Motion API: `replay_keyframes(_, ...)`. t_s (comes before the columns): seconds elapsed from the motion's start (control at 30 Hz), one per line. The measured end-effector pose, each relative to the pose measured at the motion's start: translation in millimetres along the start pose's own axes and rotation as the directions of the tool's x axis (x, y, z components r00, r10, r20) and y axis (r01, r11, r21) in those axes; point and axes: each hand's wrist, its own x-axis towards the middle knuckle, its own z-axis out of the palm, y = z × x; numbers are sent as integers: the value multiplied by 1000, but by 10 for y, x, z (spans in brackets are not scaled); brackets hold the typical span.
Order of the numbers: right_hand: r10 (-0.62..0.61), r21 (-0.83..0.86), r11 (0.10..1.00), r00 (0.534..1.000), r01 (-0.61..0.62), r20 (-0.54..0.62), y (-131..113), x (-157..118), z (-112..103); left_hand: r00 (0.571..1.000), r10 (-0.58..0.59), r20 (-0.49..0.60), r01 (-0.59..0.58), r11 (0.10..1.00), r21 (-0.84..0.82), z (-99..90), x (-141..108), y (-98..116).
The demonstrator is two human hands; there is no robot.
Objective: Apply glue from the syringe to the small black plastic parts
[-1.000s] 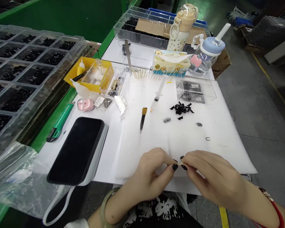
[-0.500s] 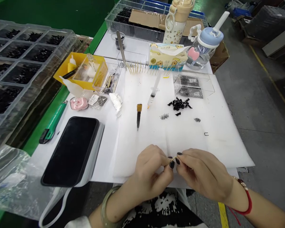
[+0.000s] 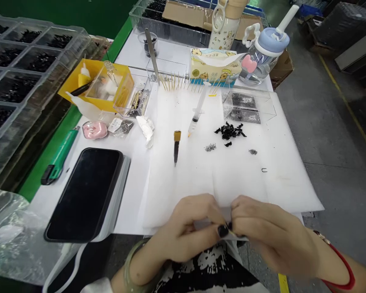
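Note:
Just over the front edge of the white foam sheet (image 3: 189, 183), my left hand (image 3: 192, 230) is closed in a pinch, thumb against fingers. My right hand (image 3: 271, 232) is closed too, its fingertips almost meeting the left ones. Between the fingertips shows a bit of a thin tan stick (image 3: 232, 232); the fingers cover most of it. Ahead of the hands lie a short brush-like tool (image 3: 176, 147) with a dark pointed end, a syringe (image 3: 198, 108), a pile of black flakes (image 3: 230, 131) and a small black U-shaped piece (image 3: 264, 170).
A phone (image 3: 85, 193) and a green utility knife (image 3: 60, 156) lie on the left. Toothpicks (image 3: 173, 82) stand in a row before the tissue pack (image 3: 213, 67). Clear boxes (image 3: 250, 106), a yellow bin (image 3: 79, 73), a blue-lidded cup (image 3: 264, 49) and compartment trays (image 3: 49, 30) surround the sheet.
Both hands have come lower and nearer to me. My right hand has turned knuckles-up, and the tan stick, plainer before, is now mostly covered. The view has shifted slightly.

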Motion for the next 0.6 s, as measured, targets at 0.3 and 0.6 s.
replay_keyframes(0.3,196,340,920,980,-193,26,-101,-93,6,987,143,-77,-143,990,9,73,19,47)
replay_keyframes(0.6,54,360,932,975,28,-215,-158,-22,100,990,25,-139,-42,991,-125,204,-40,218)
